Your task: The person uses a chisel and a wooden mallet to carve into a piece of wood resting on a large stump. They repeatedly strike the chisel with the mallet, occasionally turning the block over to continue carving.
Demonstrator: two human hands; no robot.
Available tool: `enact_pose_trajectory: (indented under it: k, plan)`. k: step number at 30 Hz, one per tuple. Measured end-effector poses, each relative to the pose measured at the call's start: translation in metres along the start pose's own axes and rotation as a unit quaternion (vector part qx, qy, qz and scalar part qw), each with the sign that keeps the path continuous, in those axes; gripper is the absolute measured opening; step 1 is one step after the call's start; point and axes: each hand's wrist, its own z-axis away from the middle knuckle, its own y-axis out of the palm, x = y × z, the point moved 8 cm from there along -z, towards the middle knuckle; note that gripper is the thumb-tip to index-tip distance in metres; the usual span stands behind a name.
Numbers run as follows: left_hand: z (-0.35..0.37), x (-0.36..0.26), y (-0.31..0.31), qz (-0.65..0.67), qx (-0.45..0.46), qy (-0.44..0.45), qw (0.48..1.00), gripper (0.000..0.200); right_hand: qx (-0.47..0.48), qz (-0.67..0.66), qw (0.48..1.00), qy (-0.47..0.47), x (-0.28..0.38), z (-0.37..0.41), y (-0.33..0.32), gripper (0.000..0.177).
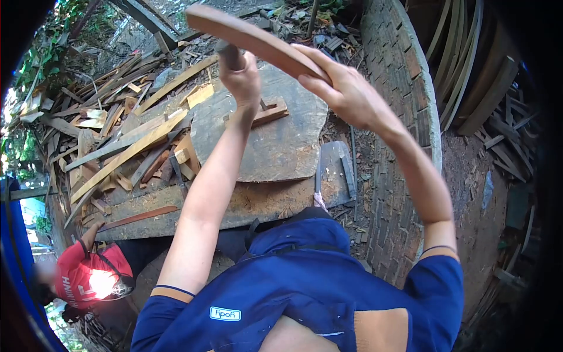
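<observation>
My right hand (346, 88) grips the near end of a curved wooden piece (252, 38), thumb along its side and fingers over the top. The piece is raised above the round wooden block (264, 158) and slants up to the left. My left hand (240, 79) is closed round a short, thick cylinder (230, 57) just under the curved piece; I cannot tell what the cylinder belongs to. Behind my left wrist, a small wooden hand plane (272, 111) lies on the block, partly hidden by the arm.
Wood offcuts (129, 141) are heaped to the left. A low curved brick wall (404, 88) runs along the right, with long bent strips (454, 58) beyond it. A person in a red shirt (97, 270) is at lower left, a hand at a long reddish-brown strip (141, 217).
</observation>
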Motion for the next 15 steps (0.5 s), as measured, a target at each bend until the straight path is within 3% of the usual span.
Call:
enact_pose_trajectory:
  k: [2, 4, 6, 8, 10, 11, 12, 14, 15]
  plan:
    - [-0.012, 0.009, -0.014, 0.061, -0.018, -0.085, 0.994, 0.022, -0.023, -0.133, 0.99, 0.028, -0.028, 0.008, 0.022, 0.061]
    - [-0.021, 0.029, -0.036, 0.018, -0.073, -0.158, 0.985, 0.017, 0.007, -0.192, 0.977, 0.096, -0.061, 0.018, 0.052, 0.064]
    - [-0.025, 0.034, -0.041, 0.078, -0.093, -0.142, 0.982, 0.016, 0.065, -0.167, 0.967, 0.178, -0.097, 0.036, 0.092, 0.063]
    - [-0.023, 0.038, -0.043, 0.121, -0.092, -0.183, 0.971, 0.015, 0.049, -0.167, 0.964, 0.201, -0.127, 0.053, 0.124, 0.062]
    - [-0.024, 0.035, -0.045, 0.114, -0.109, -0.17, 0.973, 0.014, 0.033, -0.143, 0.967, 0.207, -0.141, 0.062, 0.142, 0.062]
    - [-0.025, 0.034, -0.045, 0.111, -0.099, -0.179, 0.973, 0.014, -0.02, -0.105, 0.983, 0.149, -0.146, 0.063, 0.145, 0.062]
    - [-0.025, 0.034, -0.044, 0.11, -0.088, -0.187, 0.972, 0.014, -0.019, -0.107, 0.983, 0.148, -0.14, 0.061, 0.142, 0.062]
    - [-0.027, 0.036, -0.048, 0.111, -0.094, -0.193, 0.97, 0.015, 0.05, -0.235, 0.93, 0.279, -0.137, 0.068, 0.146, 0.06]
    - [-0.027, 0.048, -0.057, 0.129, -0.125, -0.218, 0.959, 0.016, 0.045, -0.234, 0.93, 0.279, -0.141, 0.069, 0.146, 0.06]
